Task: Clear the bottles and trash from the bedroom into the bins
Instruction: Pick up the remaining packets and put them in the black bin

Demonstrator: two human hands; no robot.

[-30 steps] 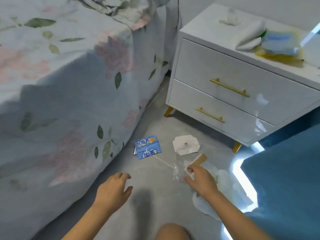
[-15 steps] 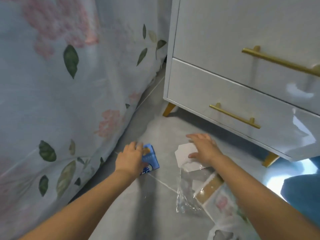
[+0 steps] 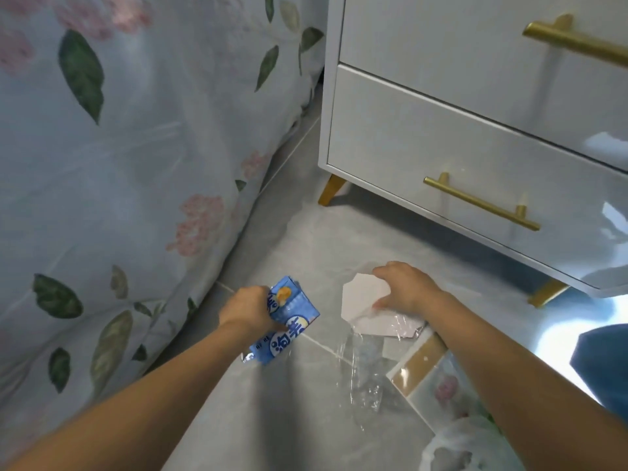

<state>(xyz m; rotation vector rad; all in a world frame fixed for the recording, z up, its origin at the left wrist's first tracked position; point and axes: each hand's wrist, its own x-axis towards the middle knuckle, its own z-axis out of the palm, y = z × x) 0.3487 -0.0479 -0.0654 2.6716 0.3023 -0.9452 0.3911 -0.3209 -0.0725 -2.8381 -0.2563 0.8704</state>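
My left hand [image 3: 245, 310] grips a blue snack wrapper [image 3: 289, 326] with white lettering, lifted a little off the grey floor beside the bed. My right hand [image 3: 406, 288] presses down on a white piece of paper [image 3: 365, 302] lying on the floor in front of the nightstand, fingers curled over its far edge. A clear plastic wrapper [image 3: 362, 368] trails from under that hand toward me. A tan and white cardboard piece [image 3: 419, 360] lies under my right forearm. A white plastic bag [image 3: 455, 447] sits at the bottom right.
The bed's floral cover [image 3: 119, 164] hangs to the floor on the left. A white nightstand [image 3: 458, 130] with gold handles and gold legs stands at the right. Something blue [image 3: 601, 362] is at the right edge. Grey tiled floor [image 3: 272, 419] lies between them.
My left hand has closed on the blue wrapper and raised it off the floor. My right hand stays on the white paper. The view has moved closer and lower.
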